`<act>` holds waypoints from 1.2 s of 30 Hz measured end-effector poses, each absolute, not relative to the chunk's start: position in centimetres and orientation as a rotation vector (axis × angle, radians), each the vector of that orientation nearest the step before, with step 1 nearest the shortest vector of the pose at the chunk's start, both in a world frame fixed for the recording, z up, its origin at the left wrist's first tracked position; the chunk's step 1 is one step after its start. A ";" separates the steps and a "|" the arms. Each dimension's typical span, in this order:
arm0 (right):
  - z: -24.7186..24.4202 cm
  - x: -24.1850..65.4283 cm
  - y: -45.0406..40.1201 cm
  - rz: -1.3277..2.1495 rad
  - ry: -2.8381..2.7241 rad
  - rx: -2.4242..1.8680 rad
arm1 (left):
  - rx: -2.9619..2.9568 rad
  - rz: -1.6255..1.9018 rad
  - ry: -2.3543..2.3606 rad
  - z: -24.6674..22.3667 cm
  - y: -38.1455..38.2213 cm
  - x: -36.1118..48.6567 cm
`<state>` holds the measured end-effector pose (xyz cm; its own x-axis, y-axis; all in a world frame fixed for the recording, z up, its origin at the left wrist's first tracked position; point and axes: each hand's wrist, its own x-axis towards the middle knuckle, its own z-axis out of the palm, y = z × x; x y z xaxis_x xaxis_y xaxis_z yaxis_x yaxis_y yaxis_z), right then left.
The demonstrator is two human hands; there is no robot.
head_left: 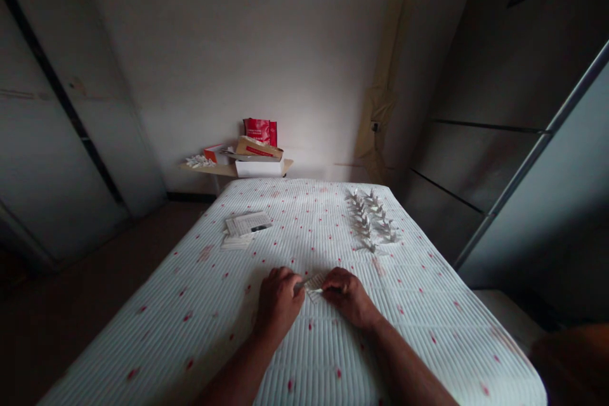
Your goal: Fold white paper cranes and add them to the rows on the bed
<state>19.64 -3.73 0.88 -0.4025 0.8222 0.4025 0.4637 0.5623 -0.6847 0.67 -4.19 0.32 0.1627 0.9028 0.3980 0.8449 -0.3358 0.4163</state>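
Note:
Between my two hands is a small folded piece of printed paper (314,284), held low over the striped bed cover (304,342). My left hand (280,297) is closed, its thumb and fingers pinching the left end of the paper. My right hand (346,292) is closed too, with its fingertips on the right end. Ahead to the right, several folded paper cranes (365,223) stand in two rows. Ahead to the left lies a stack of printed paper sheets (248,224). My fingers cover the paper's outer ends.
Beyond the bed's far edge, a narrow shelf (219,170) bears a white box (259,169), a cardboard box (257,147), a red bag (259,130) and a pile of white pieces (200,162). A dark cabinet (457,158) stands to the right.

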 end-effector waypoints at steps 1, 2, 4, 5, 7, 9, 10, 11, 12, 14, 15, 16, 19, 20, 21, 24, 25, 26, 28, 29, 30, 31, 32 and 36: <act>0.9 19.6 -3.7 0.617 -2.052 -1.024 | 2.332 0.904 1.730 0.4 -4.2 0.7; 1.0 19.6 -3.7 0.618 -2.045 -1.019 | 2.340 0.909 1.698 0.4 -4.2 0.7; 0.9 19.6 -3.8 0.638 -2.019 -1.004 | 2.332 0.940 1.624 0.3 -4.2 0.7; 0.9 19.6 -3.8 0.659 -2.003 -0.996 | 2.317 0.965 1.590 0.3 -4.2 0.7; 0.9 19.5 -3.8 0.713 -1.973 -0.980 | 2.278 1.022 1.507 0.1 -4.1 0.8; 0.9 19.5 -3.9 0.766 -1.954 -0.973 | 2.240 1.075 1.412 -0.2 -4.1 0.9; 0.9 19.5 -3.9 0.785 -1.946 -0.974 | 2.223 1.092 1.374 -0.4 -4.1 1.0; 0.9 19.5 -4.0 0.798 -1.939 -0.977 | 2.207 1.100 1.350 -0.6 -4.0 1.1; 1.0 19.5 -4.0 0.806 -1.935 -0.980 | 2.193 1.101 1.338 -0.7 -4.0 1.2; 1.2 19.5 -4.1 0.810 -1.942 -0.988 | 2.174 1.084 1.341 -0.9 -4.0 1.3; 1.2 19.5 -4.1 0.807 -1.948 -0.996 | 2.164 1.075 1.349 -0.9 -4.0 1.4; 1.3 19.5 -4.1 0.805 -1.951 -1.007 | 2.154 1.068 1.356 -0.9 -4.0 1.4; 1.3 19.4 -4.1 0.804 -1.942 -1.039 | 2.121 1.043 1.358 -0.9 -4.0 1.3; 1.2 19.4 -4.1 0.807 -1.934 -1.046 | 2.110 1.039 1.357 -0.9 -4.1 1.3; 1.2 19.4 -4.1 0.809 -1.926 -1.052 | 2.099 1.040 1.357 -0.9 -4.1 1.3; 1.1 19.3 -4.2 0.825 -1.911 -1.053 | 2.047 1.066 1.352 -0.9 -4.0 1.3; 1.1 19.3 -4.2 0.836 -1.905 -1.049 | 2.017 1.071 1.338 -0.9 -4.0 1.3; 1.2 19.3 -4.3 0.853 -1.899 -1.045 | 1.979 1.072 1.320 -0.9 -3.9 1.4; 1.3 19.1 -4.4 0.903 -1.872 -1.028 | 1.889 1.068 1.288 -0.8 -3.8 1.5; 1.3 19.1 -4.4 0.933 -1.847 -1.010 | 1.844 1.073 1.276 -0.7 -3.7 1.6; 1.4 19.0 -4.5 0.963 -1.813 -0.985 | 1.806 1.082 1.268 -0.6 -3.7 1.6; 1.4 19.0 -4.5 0.989 -1.772 -0.959 | 1.773 1.096 1.260 -0.6 -3.7 1.6; 1.3 19.0 -4.4 1.004 -1.732 -0.939 | 1.748 1.110 1.250 -0.5 -3.6 1.7; 0.8 19.1 -4.0 0.987 -1.650 -0.990 | 1.713 1.126 1.227 -0.4 -3.4 1.6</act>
